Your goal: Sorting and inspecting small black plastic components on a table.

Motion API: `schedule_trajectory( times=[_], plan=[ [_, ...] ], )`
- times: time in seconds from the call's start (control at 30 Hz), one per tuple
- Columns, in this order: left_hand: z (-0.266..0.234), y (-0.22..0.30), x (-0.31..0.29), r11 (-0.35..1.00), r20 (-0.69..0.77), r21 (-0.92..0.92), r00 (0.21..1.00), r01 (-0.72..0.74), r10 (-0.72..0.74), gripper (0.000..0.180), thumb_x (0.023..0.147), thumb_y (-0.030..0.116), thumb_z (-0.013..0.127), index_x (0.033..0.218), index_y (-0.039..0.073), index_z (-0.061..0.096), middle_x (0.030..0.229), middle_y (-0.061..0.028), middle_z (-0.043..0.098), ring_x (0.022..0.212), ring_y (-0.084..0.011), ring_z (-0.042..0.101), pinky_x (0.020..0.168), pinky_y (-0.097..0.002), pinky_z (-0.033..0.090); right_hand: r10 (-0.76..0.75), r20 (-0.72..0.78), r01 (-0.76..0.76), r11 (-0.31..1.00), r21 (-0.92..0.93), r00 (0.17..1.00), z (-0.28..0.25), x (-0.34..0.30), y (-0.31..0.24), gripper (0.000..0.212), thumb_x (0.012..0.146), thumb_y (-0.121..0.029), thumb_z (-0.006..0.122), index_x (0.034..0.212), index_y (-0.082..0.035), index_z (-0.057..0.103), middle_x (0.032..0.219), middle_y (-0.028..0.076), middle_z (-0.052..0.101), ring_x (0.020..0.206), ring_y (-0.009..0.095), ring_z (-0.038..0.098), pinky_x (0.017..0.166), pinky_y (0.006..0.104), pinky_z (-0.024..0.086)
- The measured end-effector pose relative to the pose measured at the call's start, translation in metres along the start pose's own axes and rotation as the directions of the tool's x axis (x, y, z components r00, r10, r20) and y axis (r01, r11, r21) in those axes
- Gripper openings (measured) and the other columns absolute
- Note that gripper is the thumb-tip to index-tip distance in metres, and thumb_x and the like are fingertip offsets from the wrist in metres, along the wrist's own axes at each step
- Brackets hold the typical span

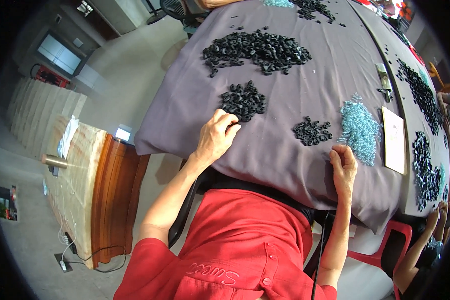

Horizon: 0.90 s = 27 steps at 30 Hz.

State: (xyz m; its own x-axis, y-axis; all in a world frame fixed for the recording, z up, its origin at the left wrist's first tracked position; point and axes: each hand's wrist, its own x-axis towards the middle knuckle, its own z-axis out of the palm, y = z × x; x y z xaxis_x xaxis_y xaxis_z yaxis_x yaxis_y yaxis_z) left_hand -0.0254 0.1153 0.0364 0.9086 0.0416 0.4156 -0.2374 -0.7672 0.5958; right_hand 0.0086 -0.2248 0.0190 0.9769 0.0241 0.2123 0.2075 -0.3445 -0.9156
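Near the table's (280, 155) front edge, the left hand (217, 134) is sitting curled by small black pieces (245, 101), the right hand (344, 164) by blue ones (360, 129), whether grasping I cannot tell; both are probably weighing little, suiting side pinches

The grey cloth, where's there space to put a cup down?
The grey cloth is bare between the black pile by the left hand and the smaller black pile, and also left of the big black heap, toward the cloth's edge. It's crowded by the right hand: the smaller black pile, blue beads and white card sit close together.
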Motion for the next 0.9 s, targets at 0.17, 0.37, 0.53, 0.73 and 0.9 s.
schedule_trajectory(
  times=[0.17,0.37,0.53,0.73,0.9],
  plan=[
    [0.027,-0.012,0.002,0.987,-0.163,0.150,0.983,-0.064,0.089,0.015,0.077,0.015,0.070,0.084,0.009,0.058,0.085,-0.0069,0.054,0.066,-0.0274,0.059,0.055,-0.0381,0.047,-0.014,-0.018,0.014,1.000,-0.001,1.000,0.002,0.001,0.000,0.008,0.083,-0.004,0.063,0.089,-0.001,0.060,0.075,0.003,0.059,0.069,0.008,0.053,0.065,0.0228,0.045],
    [0.025,-0.008,-0.007,0.983,-0.096,0.182,0.995,-0.019,0.037,0.018,0.081,0.012,0.065,0.096,0.006,0.060,0.088,-0.0117,0.053,0.077,-0.0306,0.059,0.065,-0.0394,0.048,-0.039,-0.011,0.039,0.999,-0.002,0.999,0.002,0.003,-0.003,0.008,0.083,-0.004,0.062,0.090,-0.001,0.060,0.073,0.004,0.058,0.067,0.009,0.053,0.063,0.0229,0.045],
    [0.027,-0.008,-0.007,0.973,-0.080,0.231,0.997,0.001,0.018,0.018,0.084,0.013,0.060,0.100,0.005,0.059,0.091,-0.0124,0.053,0.080,-0.0311,0.059,0.067,-0.0399,0.048,-0.030,-0.012,0.030,0.999,0.028,0.999,0.000,0.003,-0.005,0.009,0.081,-0.003,0.063,0.089,0.000,0.060,0.072,0.006,0.060,0.065,0.011,0.056,0.062,0.0254,0.047],
    [0.028,-0.007,-0.007,0.976,-0.082,0.220,0.996,-0.003,0.021,0.017,0.084,0.013,0.060,0.099,0.004,0.061,0.090,-0.0121,0.053,0.079,-0.0309,0.059,0.067,-0.0399,0.048,-0.091,-0.027,0.090,0.996,-0.020,0.996,0.003,0.003,-0.002,0.010,0.080,-0.004,0.063,0.088,0.000,0.059,0.074,0.010,0.060,0.066,0.017,0.058,0.063,0.0280,0.047],
    [0.027,-0.005,-0.007,0.973,-0.086,0.231,0.996,0.002,0.018,0.015,0.085,0.013,0.060,0.098,0.006,0.060,0.089,-0.0112,0.053,0.078,-0.0308,0.058,0.066,-0.0405,0.048,-0.110,-0.049,0.109,0.994,-0.018,0.993,0.005,0.003,-0.001,0.008,0.082,-0.003,0.062,0.089,0.000,0.060,0.071,0.005,0.059,0.064,0.010,0.054,0.061,0.0242,0.045]
  ],
)
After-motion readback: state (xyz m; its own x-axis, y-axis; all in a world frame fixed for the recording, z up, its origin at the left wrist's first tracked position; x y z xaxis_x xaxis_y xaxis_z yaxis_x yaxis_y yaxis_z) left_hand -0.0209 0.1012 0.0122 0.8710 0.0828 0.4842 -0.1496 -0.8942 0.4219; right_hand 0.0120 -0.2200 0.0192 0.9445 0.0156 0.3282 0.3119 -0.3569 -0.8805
